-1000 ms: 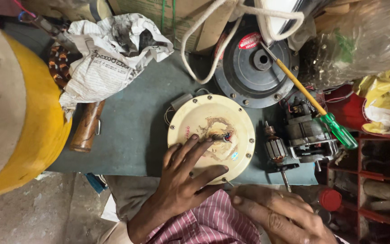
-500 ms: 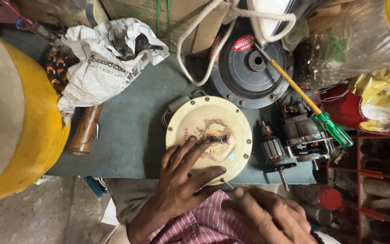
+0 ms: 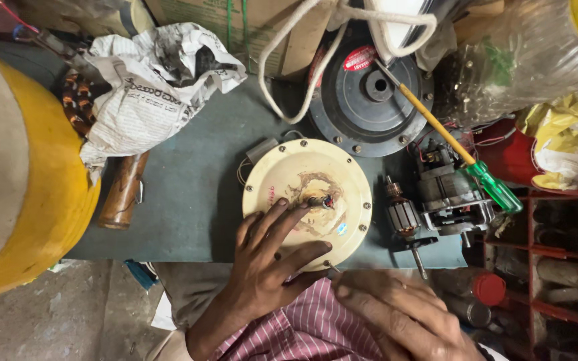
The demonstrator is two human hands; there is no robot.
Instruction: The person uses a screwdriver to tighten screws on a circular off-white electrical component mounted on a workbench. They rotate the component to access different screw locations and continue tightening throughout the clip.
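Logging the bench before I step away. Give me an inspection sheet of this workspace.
Surface: grey-green bench top, worn, crowded at the back.
Job's things: cream round cover, lying flat, short shaft at its centre.
Clutter: crumpled newspaper; dark disc; green-handled screwdriver leaning on it; armature; small motor; brown cylinder.
Grippers: left hand spread flat on the cover; right hand at the cover's near rim, pinching something small, unclear what.
Cables: white cord looping over the disc.
Surroundings: yellow drum; red rack; cardboard box.
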